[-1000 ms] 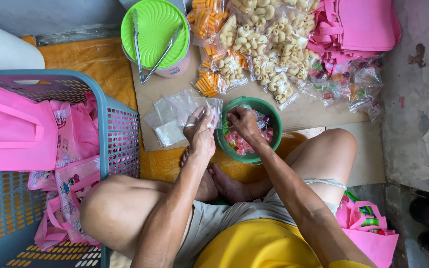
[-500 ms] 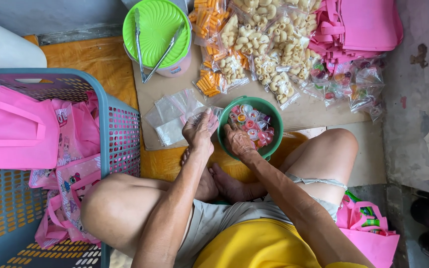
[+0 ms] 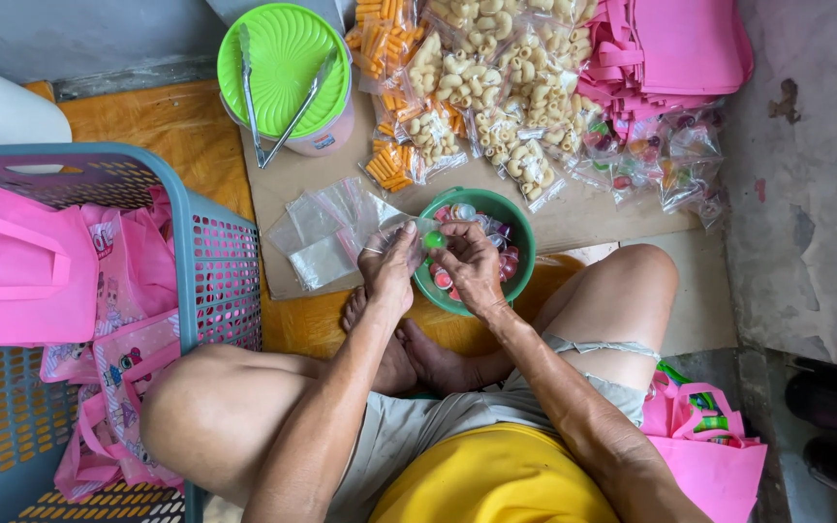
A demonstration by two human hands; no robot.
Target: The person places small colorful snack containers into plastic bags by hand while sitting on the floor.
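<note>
A: What are the hands doing?

B: Left hand (image 3: 387, 276) pinches a small clear bag (image 3: 401, 232) open; right hand (image 3: 469, 269) holds a green candy (image 3: 433, 239) at its mouth, over the green bowl (image 3: 520, 225).

A: Any advice?

B: Keep the mouth wide, I'd say. Spare bags (image 3: 326, 232) lie beyond.

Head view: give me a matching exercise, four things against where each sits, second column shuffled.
Things:
1. metal tongs
2. green bowl
3. empty clear bags
4. blue basket

Places:
A. on the cardboard, just beyond the left hand
B. on the round green lid
C. beside the left knee, with pink bags in it
D. under both hands, holding small colourful sweets

Pairs: 1-B, 2-D, 3-A, 4-C
</note>
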